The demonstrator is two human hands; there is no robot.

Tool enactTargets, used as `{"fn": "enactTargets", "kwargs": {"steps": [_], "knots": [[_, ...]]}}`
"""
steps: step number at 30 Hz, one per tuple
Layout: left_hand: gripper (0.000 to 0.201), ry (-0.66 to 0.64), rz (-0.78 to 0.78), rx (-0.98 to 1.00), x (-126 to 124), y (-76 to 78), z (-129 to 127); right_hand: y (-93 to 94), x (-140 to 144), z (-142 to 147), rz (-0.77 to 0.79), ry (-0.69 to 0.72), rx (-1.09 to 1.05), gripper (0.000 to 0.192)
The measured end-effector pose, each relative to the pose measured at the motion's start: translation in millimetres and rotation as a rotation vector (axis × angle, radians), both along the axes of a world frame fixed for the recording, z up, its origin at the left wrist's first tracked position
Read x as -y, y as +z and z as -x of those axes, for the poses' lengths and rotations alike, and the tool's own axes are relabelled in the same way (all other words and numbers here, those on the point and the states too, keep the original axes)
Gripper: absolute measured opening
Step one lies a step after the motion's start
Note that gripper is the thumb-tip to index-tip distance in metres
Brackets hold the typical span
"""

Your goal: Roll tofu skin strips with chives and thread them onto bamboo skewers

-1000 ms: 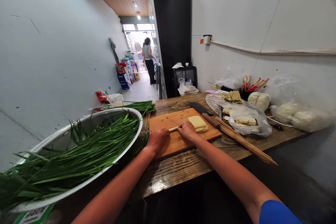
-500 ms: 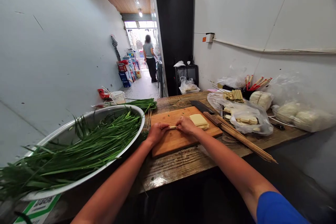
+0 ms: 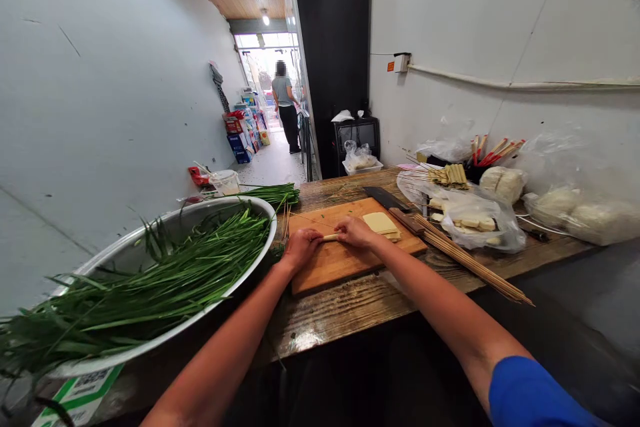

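Observation:
A pale rolled tofu sheet [image 3: 329, 237] lies across the wooden cutting board [image 3: 320, 271], gripped at both ends. Closed on its left end is my left hand [image 3: 303, 247]. My right hand [image 3: 354, 232] pinches the right end, its fingers curled over the roll. A thin skewer [image 3: 316, 220] lies on the board just beyond the roll. Right of my right hand sits a stack of square tofu sheets [image 3: 383, 225]. A cleaver [image 3: 386, 200] rests over the board's far right corner, its handle toward the bundle of bamboo skewers [image 3: 475, 260].
A large metal basin [image 3: 274, 220] heaped with green chives [image 3: 200, 280] stands at left. More chives [image 3: 275, 194] lie behind the board. At right are a plastic bag with tofu pieces [image 3: 470, 219], skewered rolls [image 3: 450, 176] and bagged food [image 3: 585, 210]. A person [image 3: 286, 107] stands near the far doorway.
The view has shifted slightly. Both hands stay on the roll at nearly the same spot on the board, with only slight finger movement.

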State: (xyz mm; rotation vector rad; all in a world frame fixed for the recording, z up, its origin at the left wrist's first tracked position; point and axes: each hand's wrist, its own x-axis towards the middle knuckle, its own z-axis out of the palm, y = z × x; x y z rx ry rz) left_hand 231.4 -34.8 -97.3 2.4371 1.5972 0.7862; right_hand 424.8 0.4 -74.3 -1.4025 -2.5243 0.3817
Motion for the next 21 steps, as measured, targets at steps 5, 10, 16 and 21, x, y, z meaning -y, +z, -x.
{"fn": "enactTargets", "kwargs": {"steps": [5,10,16,21], "knots": [[0.020,0.063,0.161,0.013,-9,10.1,-1,-5.7,0,-1,-0.113,0.051,-0.014,0.024],[0.021,0.089,0.183,0.039,-15,10.2,-2,1.7,1,0,-0.030,0.030,0.047,0.023],[0.018,0.049,0.087,0.085,-12,1.3,1,7.0,-1,2,0.005,0.022,0.065,0.023],[0.018,-0.026,0.028,-0.023,-10,1.3,4,7.6,1,3,-0.012,0.026,0.072,0.023]]}}
